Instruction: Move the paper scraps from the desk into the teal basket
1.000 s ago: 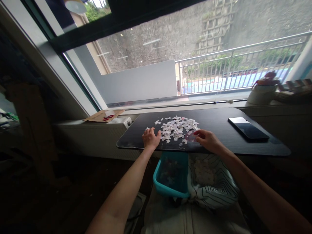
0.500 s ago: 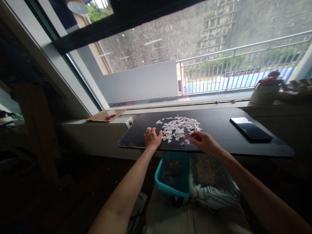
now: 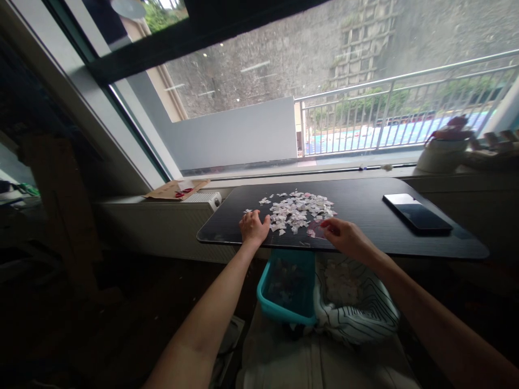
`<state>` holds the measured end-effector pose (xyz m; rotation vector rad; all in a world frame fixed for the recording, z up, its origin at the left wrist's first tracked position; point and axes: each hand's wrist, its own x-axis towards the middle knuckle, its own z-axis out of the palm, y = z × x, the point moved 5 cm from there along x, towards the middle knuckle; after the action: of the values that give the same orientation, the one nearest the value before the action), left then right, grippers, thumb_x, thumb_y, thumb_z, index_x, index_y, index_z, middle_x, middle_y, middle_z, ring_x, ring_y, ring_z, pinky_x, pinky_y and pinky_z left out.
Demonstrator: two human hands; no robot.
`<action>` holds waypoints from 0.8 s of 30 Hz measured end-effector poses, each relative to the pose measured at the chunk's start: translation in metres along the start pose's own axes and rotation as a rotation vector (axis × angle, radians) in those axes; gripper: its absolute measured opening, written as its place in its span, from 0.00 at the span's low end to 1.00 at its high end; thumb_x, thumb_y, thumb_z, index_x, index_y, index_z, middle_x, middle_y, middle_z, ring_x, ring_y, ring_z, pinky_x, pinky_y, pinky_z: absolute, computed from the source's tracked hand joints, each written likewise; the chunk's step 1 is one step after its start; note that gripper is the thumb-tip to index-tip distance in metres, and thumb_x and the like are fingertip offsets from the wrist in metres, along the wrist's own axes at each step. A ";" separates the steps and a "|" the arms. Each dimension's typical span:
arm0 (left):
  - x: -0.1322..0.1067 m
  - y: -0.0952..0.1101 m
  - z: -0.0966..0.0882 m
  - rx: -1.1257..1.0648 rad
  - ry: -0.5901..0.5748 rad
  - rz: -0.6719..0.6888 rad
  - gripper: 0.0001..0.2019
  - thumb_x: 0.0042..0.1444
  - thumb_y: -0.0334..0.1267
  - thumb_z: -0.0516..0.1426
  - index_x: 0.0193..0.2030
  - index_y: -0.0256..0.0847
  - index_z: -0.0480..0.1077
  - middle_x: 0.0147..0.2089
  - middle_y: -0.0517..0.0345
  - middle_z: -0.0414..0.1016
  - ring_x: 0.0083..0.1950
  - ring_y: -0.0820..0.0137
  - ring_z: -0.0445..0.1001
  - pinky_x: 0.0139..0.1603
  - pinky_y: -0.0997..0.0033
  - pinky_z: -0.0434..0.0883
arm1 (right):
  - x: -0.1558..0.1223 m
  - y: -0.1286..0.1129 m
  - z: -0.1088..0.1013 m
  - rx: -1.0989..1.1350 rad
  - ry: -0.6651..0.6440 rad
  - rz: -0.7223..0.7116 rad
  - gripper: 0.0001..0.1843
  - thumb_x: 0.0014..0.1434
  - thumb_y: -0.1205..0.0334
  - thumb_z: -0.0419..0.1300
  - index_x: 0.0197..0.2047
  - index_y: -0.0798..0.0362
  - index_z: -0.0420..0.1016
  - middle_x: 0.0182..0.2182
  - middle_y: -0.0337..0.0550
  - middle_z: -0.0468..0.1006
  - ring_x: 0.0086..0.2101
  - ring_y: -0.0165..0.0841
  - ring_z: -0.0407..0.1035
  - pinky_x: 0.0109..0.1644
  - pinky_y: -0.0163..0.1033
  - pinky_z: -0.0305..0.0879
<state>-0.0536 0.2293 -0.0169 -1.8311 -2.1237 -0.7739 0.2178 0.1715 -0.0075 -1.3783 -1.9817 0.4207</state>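
A loose pile of small torn white paper scraps (image 3: pixel 298 209) lies on the dark tabletop (image 3: pixel 357 202). At the left side of the pile my left hand (image 3: pixel 254 228) rests on the table, fingers spread and thumb apart, holding nothing visible. My right hand (image 3: pixel 343 233) is at the pile's near right edge, with thumb and fingers pinched together. From its fingertips a thin, pinkish see-through piece (image 3: pixel 317 229) extends left over the tabletop, beside the scraps. What the piece is, I cannot make out.
A phone (image 3: pixel 417 213) lies on the table's right side. Below the near edge are a turquoise basket (image 3: pixel 265 302) with dim bits inside and a striped cloth bag (image 3: pixel 365 324) holding pale scraps. Red-handled scissors (image 3: pixel 184 192) lie on brown paper (image 3: pixel 162 190) by the window.
My right hand has shifted slightly to the right, and the pinkish piece has moved and turned with it. My left hand stays in place.
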 end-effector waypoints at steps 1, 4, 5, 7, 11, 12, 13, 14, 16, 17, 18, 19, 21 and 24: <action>0.000 0.000 0.000 0.000 0.000 0.000 0.17 0.58 0.48 0.52 0.49 0.40 0.68 0.49 0.47 0.71 0.54 0.56 0.65 0.53 0.58 0.62 | 0.001 -0.002 0.003 -0.008 0.005 -0.007 0.17 0.56 0.54 0.52 0.42 0.54 0.74 0.23 0.40 0.74 0.24 0.30 0.65 0.28 0.34 0.57; 0.000 0.000 -0.001 -0.002 -0.001 0.001 0.17 0.58 0.47 0.52 0.48 0.39 0.68 0.49 0.47 0.71 0.53 0.56 0.65 0.53 0.58 0.62 | 0.006 -0.011 0.013 -0.031 0.013 -0.030 0.16 0.57 0.56 0.52 0.43 0.53 0.74 0.25 0.41 0.75 0.26 0.31 0.66 0.29 0.35 0.57; 0.000 0.001 -0.001 -0.003 -0.002 0.001 0.17 0.58 0.47 0.52 0.48 0.39 0.68 0.49 0.47 0.71 0.53 0.57 0.65 0.53 0.58 0.62 | 0.007 -0.013 0.016 -0.041 0.016 -0.035 0.16 0.57 0.57 0.51 0.44 0.53 0.74 0.26 0.41 0.75 0.26 0.31 0.67 0.30 0.35 0.57; 0.000 0.001 -0.002 -0.006 -0.004 0.001 0.17 0.58 0.47 0.52 0.48 0.40 0.68 0.49 0.48 0.71 0.53 0.57 0.66 0.53 0.58 0.62 | 0.010 -0.016 0.019 -0.057 0.021 -0.036 0.16 0.57 0.58 0.51 0.45 0.52 0.74 0.28 0.42 0.76 0.28 0.32 0.67 0.30 0.35 0.58; -0.001 0.001 -0.001 -0.006 -0.003 0.000 0.17 0.58 0.48 0.52 0.48 0.40 0.68 0.49 0.48 0.71 0.53 0.57 0.66 0.53 0.59 0.62 | 0.010 -0.019 0.023 -0.024 -0.039 -0.072 0.15 0.57 0.57 0.52 0.45 0.51 0.74 0.30 0.42 0.77 0.28 0.32 0.69 0.31 0.34 0.60; -0.001 0.001 -0.001 -0.004 0.000 -0.001 0.17 0.58 0.48 0.52 0.48 0.40 0.68 0.49 0.48 0.71 0.53 0.58 0.66 0.53 0.59 0.62 | 0.009 -0.021 0.023 -0.010 -0.054 -0.083 0.15 0.57 0.57 0.52 0.45 0.51 0.74 0.30 0.42 0.78 0.28 0.32 0.69 0.30 0.34 0.60; -0.001 0.001 -0.001 -0.003 0.002 -0.002 0.17 0.58 0.48 0.52 0.48 0.40 0.68 0.48 0.49 0.72 0.53 0.58 0.66 0.52 0.59 0.63 | 0.008 -0.022 0.022 -0.001 -0.060 -0.087 0.15 0.57 0.57 0.52 0.45 0.51 0.74 0.30 0.42 0.78 0.29 0.32 0.69 0.30 0.34 0.61; -0.001 0.001 -0.001 -0.001 0.005 -0.002 0.17 0.58 0.47 0.52 0.48 0.40 0.68 0.48 0.49 0.72 0.53 0.58 0.66 0.52 0.59 0.63 | 0.008 -0.022 0.022 0.002 -0.057 -0.083 0.15 0.57 0.57 0.53 0.45 0.51 0.74 0.31 0.42 0.78 0.29 0.32 0.70 0.30 0.34 0.61; -0.001 0.001 -0.001 0.003 0.009 -0.004 0.16 0.57 0.47 0.53 0.47 0.40 0.68 0.48 0.49 0.72 0.52 0.58 0.66 0.52 0.60 0.63 | 0.007 -0.025 0.022 -0.004 -0.047 -0.075 0.16 0.57 0.57 0.53 0.46 0.51 0.74 0.31 0.43 0.78 0.29 0.32 0.70 0.30 0.34 0.61; -0.001 0.001 0.000 0.005 0.010 -0.004 0.16 0.57 0.47 0.53 0.47 0.40 0.68 0.48 0.49 0.72 0.52 0.58 0.66 0.52 0.60 0.63 | 0.006 -0.026 0.022 -0.008 -0.054 -0.080 0.16 0.57 0.57 0.52 0.46 0.51 0.74 0.30 0.43 0.78 0.29 0.32 0.70 0.30 0.34 0.61; -0.002 0.001 0.000 0.006 0.010 -0.004 0.16 0.57 0.48 0.53 0.47 0.40 0.68 0.47 0.49 0.72 0.52 0.58 0.67 0.52 0.59 0.63 | 0.006 -0.028 0.024 -0.010 -0.069 -0.091 0.16 0.57 0.57 0.52 0.45 0.51 0.74 0.30 0.43 0.78 0.28 0.32 0.69 0.29 0.34 0.61; -0.002 0.001 0.000 0.007 0.010 -0.004 0.16 0.57 0.48 0.53 0.47 0.40 0.68 0.47 0.49 0.72 0.52 0.58 0.67 0.52 0.59 0.63 | 0.005 -0.030 0.025 -0.008 -0.091 -0.108 0.15 0.57 0.57 0.52 0.44 0.51 0.74 0.29 0.42 0.78 0.28 0.32 0.69 0.29 0.34 0.61; -0.002 0.000 0.001 0.008 0.008 -0.002 0.16 0.58 0.48 0.52 0.47 0.41 0.68 0.47 0.49 0.72 0.52 0.58 0.67 0.52 0.60 0.63 | 0.003 -0.034 0.028 0.005 -0.127 -0.145 0.14 0.57 0.57 0.52 0.43 0.50 0.75 0.29 0.42 0.77 0.28 0.32 0.69 0.29 0.34 0.61; -0.002 0.000 0.002 0.008 0.006 -0.003 0.16 0.58 0.48 0.52 0.47 0.41 0.68 0.48 0.49 0.72 0.53 0.57 0.66 0.52 0.59 0.62 | 0.001 -0.037 0.028 0.019 -0.118 -0.173 0.14 0.57 0.57 0.52 0.43 0.50 0.74 0.29 0.42 0.77 0.28 0.32 0.69 0.29 0.34 0.61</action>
<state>-0.0529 0.2286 -0.0191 -1.8199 -2.1234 -0.7700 0.1724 0.1618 -0.0051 -1.1823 -2.1674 0.4478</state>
